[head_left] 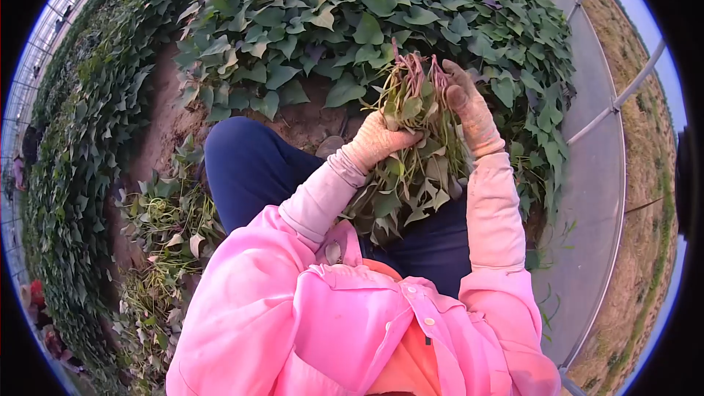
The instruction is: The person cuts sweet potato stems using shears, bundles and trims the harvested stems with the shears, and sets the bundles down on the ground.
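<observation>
Centrally, hands (378, 141) (473, 108) around vines (407, 176), soil (158, 121) left, barrier (595, 176) right

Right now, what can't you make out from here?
All in the head view:
- Left hand: fingertips hidden behind the bunch.
- Bunch: stem count unclear, since stems and leaves overlap.
- Right leg: partly covered by the bunch and right arm.
- Soil under the vines: hidden by leaves.
- Red shape, left edge: too small and blurred to identify.
</observation>
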`<state>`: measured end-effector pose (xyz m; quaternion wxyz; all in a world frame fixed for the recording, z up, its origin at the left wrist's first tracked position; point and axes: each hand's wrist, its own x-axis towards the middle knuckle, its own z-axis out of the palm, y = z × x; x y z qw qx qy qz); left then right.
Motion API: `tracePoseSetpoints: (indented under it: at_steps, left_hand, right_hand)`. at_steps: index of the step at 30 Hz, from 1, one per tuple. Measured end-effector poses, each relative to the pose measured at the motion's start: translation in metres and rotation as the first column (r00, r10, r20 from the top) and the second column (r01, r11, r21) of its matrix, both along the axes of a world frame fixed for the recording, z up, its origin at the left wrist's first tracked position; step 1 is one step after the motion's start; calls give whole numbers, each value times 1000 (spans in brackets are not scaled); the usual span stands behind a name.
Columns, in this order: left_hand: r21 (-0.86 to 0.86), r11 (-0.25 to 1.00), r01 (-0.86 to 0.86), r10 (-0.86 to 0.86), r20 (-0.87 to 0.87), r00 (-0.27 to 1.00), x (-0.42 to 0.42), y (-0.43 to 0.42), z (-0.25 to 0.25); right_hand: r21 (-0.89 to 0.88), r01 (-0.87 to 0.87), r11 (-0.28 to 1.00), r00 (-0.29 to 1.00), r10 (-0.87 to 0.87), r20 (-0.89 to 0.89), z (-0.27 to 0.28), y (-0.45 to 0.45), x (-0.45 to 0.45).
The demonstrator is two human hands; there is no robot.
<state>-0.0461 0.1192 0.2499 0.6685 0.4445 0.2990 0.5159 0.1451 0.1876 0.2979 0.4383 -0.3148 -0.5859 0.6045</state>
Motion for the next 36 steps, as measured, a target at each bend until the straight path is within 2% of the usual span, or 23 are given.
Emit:
tracePoseSetpoints:
  at_steps: [2,3,4,7,8,10,12,13,14,16,17,18,19,20,21,22,24,26,27,31,33,35,36]
  left_hand:
    - [32,998,-50,51,-27,998,-7,0,26]
    - [-33,997,-64,67,103,992,-10,0,30]
    - [28,995,-96,90,166,982,-12,8,22]
    - [-30,924,-381,381,131,915,-7,9,39]
    - [39,888,-459,450,143,882,3,27,27]
    - [81,844,-530,507,-441,741,-20,-2,84]
    - [345,728,-592,677,-494,545,-12,17,72]
    - [464,658,-593,747,-500,438,-11,24,67]
    - [336,741,-582,667,-465,582,-15,23,78]
    - [337,662,-669,749,-323,579,-10,31,81]
    - [265,791,-551,608,-248,754,-27,23,99]
    - [12,873,-487,486,56,872,-27,17,104]
    - [27,885,-465,460,109,881,-28,19,106]
    - [50,895,-443,431,159,888,-37,19,114]
    - [67,893,-446,448,-19,894,-48,15,120]
    - [197,849,-490,528,-284,800,-52,19,124]
    - [300,902,-310,431,-567,702,-61,14,120]
    - [245,919,-310,395,-576,716,-62,2,117]
    - [370,817,-441,576,-538,615,-47,9,99]
    - [299,903,-307,397,-314,863,-83,-2,122]
    - [544,771,-331,433,-66,899,-68,27,108]
    - [562,765,-314,341,60,938,-78,29,115]
    - [572,763,-303,288,119,950,-83,30,118]
  right_hand:
    - [-115,-246,963,966,253,55,11,-14,-13]
    - [-96,-264,960,958,273,91,15,-20,-17]
    - [-81,-312,947,941,320,110,14,-24,-25]
    - [-176,-374,911,918,390,67,15,-33,-42]
    - [-167,-403,900,906,418,71,18,-34,-44]
    - [-87,-335,938,917,346,197,10,-25,-39]
    - [-19,-285,958,954,285,97,2,-25,-40]
    - [43,-228,973,951,212,225,-6,-11,-35]
    - [111,-179,977,931,132,342,-16,11,-26]
    - [175,-89,980,889,-1,458,-20,28,-22]
    - [168,-39,985,885,-45,464,-12,30,-22]
    - [159,10,987,878,-85,471,-9,33,-22]
    - [359,-19,933,814,-194,548,-14,46,-15]
    - [416,-7,909,791,-249,559,-15,54,-14]
    - [443,9,896,787,-280,550,-16,61,-12]
    - [446,42,894,795,-300,528,-16,66,-13]
    - [450,86,889,807,-328,492,-16,78,-15]
    - [464,130,876,822,-357,444,-17,85,-19]
    - [480,150,864,826,-376,419,-17,90,-20]
    - [580,238,779,849,-457,265,-19,96,-15]
    - [692,272,669,878,-467,106,-28,91,-12]
    - [772,278,571,938,-333,-91,-41,78,-23]
    - [731,259,631,962,-239,-134,-27,61,-50]
